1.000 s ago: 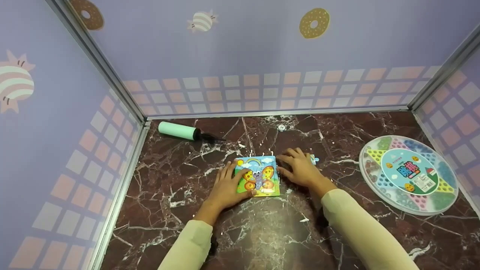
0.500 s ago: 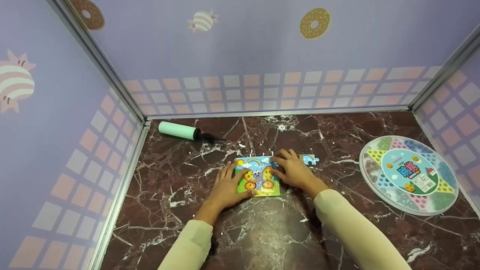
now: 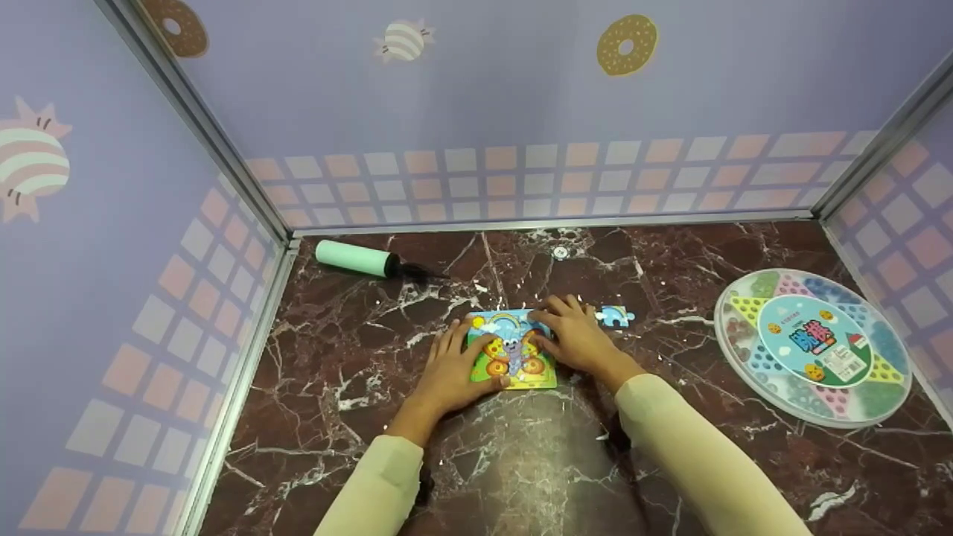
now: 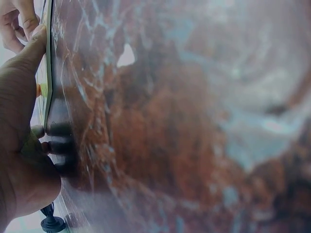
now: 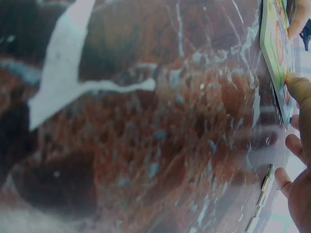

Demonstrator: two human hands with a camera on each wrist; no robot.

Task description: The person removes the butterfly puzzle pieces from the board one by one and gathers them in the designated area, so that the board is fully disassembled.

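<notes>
A square butterfly jigsaw puzzle [image 3: 514, 376] lies on the dark marble table between both hands. My left hand [image 3: 449, 372] rests along its left side, the thumb on its lower edge and a finger reaching onto the picture. Over the upper right part lies my right hand [image 3: 579, 339], thumb and fingers touching the face; whether a piece is under them is hidden. The left wrist view shows the left thumb [image 4: 34, 51] on the puzzle. In the right wrist view, the right thumb [image 5: 297, 86] touches its face near the edge. A loose blue puzzle piece [image 3: 615, 317] sits right of the right hand.
A mint-green hand pump [image 3: 354, 258] with a black nozzle lies at the back left. A small round white disc [image 3: 561, 253] is near the back wall. On the right stands a round, flat Chinese checkers set [image 3: 811, 348]. Patterned panels enclose the table.
My right hand has moved left, from the puzzle's right edge onto its upper right part, uncovering the loose piece behind it. My left hand stays in place.
</notes>
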